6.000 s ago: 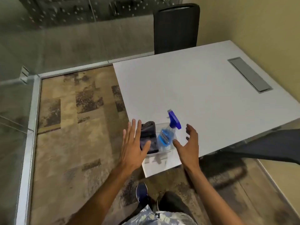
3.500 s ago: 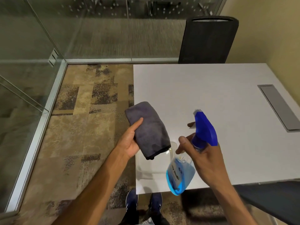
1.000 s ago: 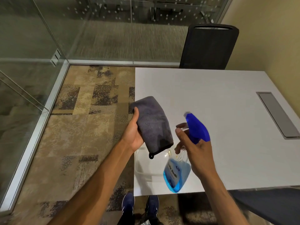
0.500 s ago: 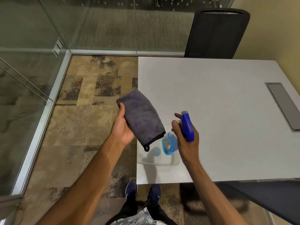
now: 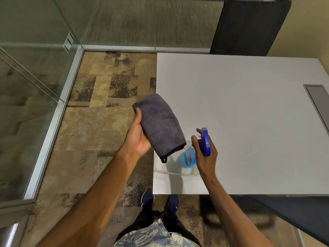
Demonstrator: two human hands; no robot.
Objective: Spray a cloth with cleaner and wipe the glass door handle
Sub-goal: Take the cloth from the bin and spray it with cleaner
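My left hand (image 5: 138, 138) holds a folded dark grey cloth (image 5: 160, 124) up over the near left corner of the white table (image 5: 240, 107). My right hand (image 5: 204, 157) grips a spray bottle (image 5: 204, 143) by its blue trigger head, and the bottle's blue-labelled clear body (image 5: 189, 156) stands upright inside a clear plastic tray (image 5: 161, 167) at the table's near left corner. The cloth's lower end with its small black loop hangs over that tray. The door handle is not in view.
Glass walls with metal frames (image 5: 58, 111) run along the left and far sides. A black chair (image 5: 249, 24) stands behind the table. A grey cable hatch (image 5: 318, 106) sits at the table's right. Patterned carpet (image 5: 99, 125) lies to the left, and a dark chair seat (image 5: 293, 214) is at lower right.
Over the last second my right hand has lowered the spray bottle from a tilted hold over the table edge down upright into the clear tray. The cloth stays in my left hand.
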